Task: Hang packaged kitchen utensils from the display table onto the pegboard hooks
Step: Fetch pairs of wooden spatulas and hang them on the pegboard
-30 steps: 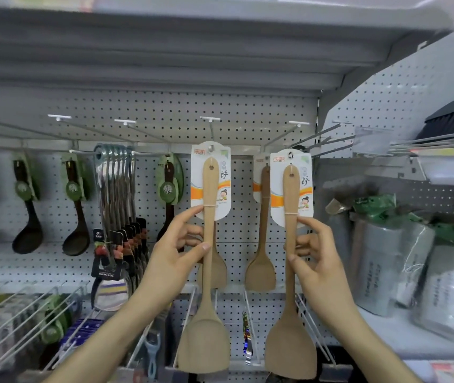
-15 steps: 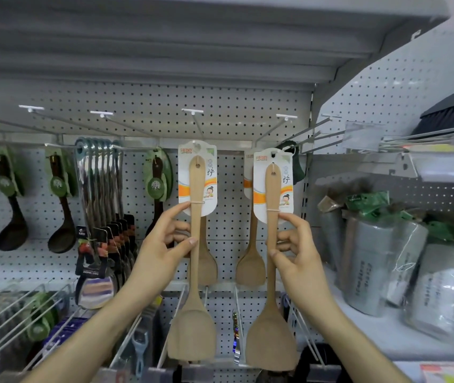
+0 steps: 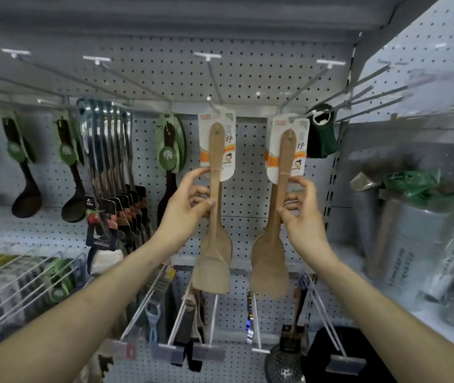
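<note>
Pegboard: pale grey, with a regular grid of small dark holes. Left spatula and right spatula: plain light tan wood. Left backing card and right backing card: white, each crossed by an orange band, with a red mark at the top corner, dark characters and a small cartoon figure. Ladles: dark brown to black, under round green tags with a pale emblem. Steel utensils: bright silver. Peeler: light blue. Skimmer: black, dotted with holes.
</note>
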Action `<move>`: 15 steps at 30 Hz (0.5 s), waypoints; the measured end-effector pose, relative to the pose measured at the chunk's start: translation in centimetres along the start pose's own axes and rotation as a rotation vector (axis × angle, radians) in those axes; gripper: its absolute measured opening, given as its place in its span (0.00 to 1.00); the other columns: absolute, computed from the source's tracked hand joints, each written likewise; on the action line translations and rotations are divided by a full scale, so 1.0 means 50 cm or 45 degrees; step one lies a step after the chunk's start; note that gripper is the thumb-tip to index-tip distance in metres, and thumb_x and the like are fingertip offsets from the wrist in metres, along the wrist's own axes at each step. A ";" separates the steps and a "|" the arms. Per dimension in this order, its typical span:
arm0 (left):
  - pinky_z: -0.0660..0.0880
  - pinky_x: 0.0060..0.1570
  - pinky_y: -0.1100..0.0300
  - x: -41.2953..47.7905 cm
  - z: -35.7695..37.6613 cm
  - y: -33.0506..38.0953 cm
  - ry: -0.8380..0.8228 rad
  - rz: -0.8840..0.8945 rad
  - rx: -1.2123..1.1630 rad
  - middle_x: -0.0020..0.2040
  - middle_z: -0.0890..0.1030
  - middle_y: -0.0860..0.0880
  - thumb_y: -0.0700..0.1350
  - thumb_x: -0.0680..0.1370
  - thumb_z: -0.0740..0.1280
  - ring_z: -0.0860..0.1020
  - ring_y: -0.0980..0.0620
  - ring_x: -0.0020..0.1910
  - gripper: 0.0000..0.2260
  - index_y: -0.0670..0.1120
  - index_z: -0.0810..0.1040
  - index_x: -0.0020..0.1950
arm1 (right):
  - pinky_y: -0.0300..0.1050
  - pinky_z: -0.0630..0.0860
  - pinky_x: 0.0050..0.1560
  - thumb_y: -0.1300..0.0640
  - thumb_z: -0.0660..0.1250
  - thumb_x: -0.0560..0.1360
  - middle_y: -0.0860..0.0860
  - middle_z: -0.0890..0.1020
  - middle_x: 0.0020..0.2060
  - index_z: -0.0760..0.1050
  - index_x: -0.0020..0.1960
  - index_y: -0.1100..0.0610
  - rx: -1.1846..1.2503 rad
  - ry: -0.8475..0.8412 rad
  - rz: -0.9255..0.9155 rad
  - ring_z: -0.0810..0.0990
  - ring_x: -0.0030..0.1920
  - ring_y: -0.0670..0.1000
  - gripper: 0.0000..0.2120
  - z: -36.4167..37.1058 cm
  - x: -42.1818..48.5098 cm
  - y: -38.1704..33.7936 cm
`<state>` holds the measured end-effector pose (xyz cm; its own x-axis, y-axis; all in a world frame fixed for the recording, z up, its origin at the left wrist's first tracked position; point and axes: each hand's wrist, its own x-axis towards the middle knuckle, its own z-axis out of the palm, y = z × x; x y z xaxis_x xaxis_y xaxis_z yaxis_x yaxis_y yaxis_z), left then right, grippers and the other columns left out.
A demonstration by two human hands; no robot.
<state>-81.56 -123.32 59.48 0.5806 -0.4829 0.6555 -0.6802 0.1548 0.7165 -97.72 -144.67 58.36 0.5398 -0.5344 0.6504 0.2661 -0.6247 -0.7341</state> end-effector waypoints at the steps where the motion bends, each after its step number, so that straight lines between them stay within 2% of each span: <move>1: 0.81 0.62 0.46 0.012 0.003 -0.013 -0.003 0.001 -0.009 0.51 0.83 0.50 0.39 0.83 0.71 0.83 0.49 0.52 0.29 0.66 0.69 0.76 | 0.33 0.78 0.46 0.69 0.66 0.82 0.48 0.80 0.53 0.65 0.72 0.40 -0.021 0.011 0.003 0.81 0.51 0.42 0.30 0.007 0.011 0.008; 5: 0.81 0.57 0.55 0.046 0.014 -0.061 0.027 0.030 -0.004 0.52 0.83 0.48 0.40 0.83 0.71 0.83 0.50 0.53 0.28 0.62 0.68 0.78 | 0.34 0.80 0.45 0.68 0.66 0.83 0.44 0.82 0.52 0.65 0.71 0.40 -0.030 0.071 0.016 0.83 0.51 0.42 0.28 0.030 0.048 0.036; 7: 0.80 0.55 0.62 0.062 0.022 -0.079 0.056 0.047 0.006 0.52 0.83 0.48 0.39 0.83 0.71 0.82 0.52 0.52 0.27 0.60 0.69 0.78 | 0.37 0.82 0.45 0.67 0.65 0.83 0.46 0.82 0.52 0.65 0.72 0.42 -0.028 0.092 0.032 0.83 0.51 0.43 0.26 0.038 0.062 0.045; 9: 0.79 0.54 0.64 0.078 0.028 -0.093 0.067 0.049 -0.019 0.52 0.82 0.48 0.38 0.83 0.70 0.82 0.53 0.51 0.28 0.62 0.70 0.76 | 0.39 0.84 0.46 0.68 0.65 0.83 0.48 0.82 0.54 0.66 0.72 0.44 -0.035 0.113 0.027 0.83 0.52 0.44 0.25 0.043 0.071 0.054; 12: 0.81 0.54 0.59 0.098 0.035 -0.110 0.058 0.052 -0.026 0.50 0.82 0.49 0.35 0.82 0.69 0.82 0.53 0.51 0.29 0.63 0.69 0.76 | 0.41 0.84 0.48 0.69 0.65 0.82 0.50 0.82 0.57 0.66 0.72 0.46 -0.045 0.127 0.006 0.83 0.53 0.46 0.25 0.048 0.084 0.062; 15: 0.84 0.56 0.47 0.111 0.040 -0.125 0.043 0.049 -0.033 0.50 0.82 0.48 0.34 0.82 0.68 0.83 0.51 0.51 0.30 0.62 0.69 0.76 | 0.44 0.85 0.48 0.69 0.65 0.82 0.50 0.82 0.55 0.67 0.71 0.47 -0.048 0.129 -0.001 0.83 0.53 0.47 0.25 0.053 0.092 0.072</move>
<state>-74.99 -128.71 58.18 0.5690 -0.4471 0.6901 -0.6907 0.1955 0.6962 -92.17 -147.88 58.21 0.4557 -0.5874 0.6688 0.2353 -0.6451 -0.7269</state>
